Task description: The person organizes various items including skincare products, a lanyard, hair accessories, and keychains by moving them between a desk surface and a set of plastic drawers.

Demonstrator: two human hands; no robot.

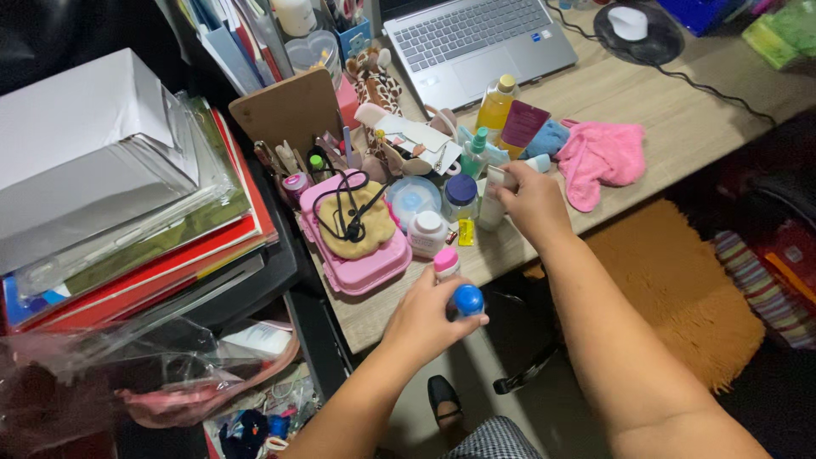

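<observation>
My left hand point(425, 319) is closed around a small bottle with a round blue cap point(467, 299), held just off the desk's front edge. A pink-capped bottle point(445, 262) stands right beside it on the desk. My right hand point(534, 202) grips a slim white tube point(493, 204) standing among the toiletries. Next to that tube are a white jar point(427, 232), a blue-lidded jar point(461, 193) and a round pale blue tub point(412, 200).
A pink case point(365, 270) with a tan pouch and black cord lies left of the jars. Behind are a yellow bottle point(495, 104), pink cloth point(599, 157), giraffe toy point(374, 81), laptop point(476, 42) and mouse point(629, 21). Stacked folders point(127, 195) fill the left; an orange rug point(680, 289) lies below.
</observation>
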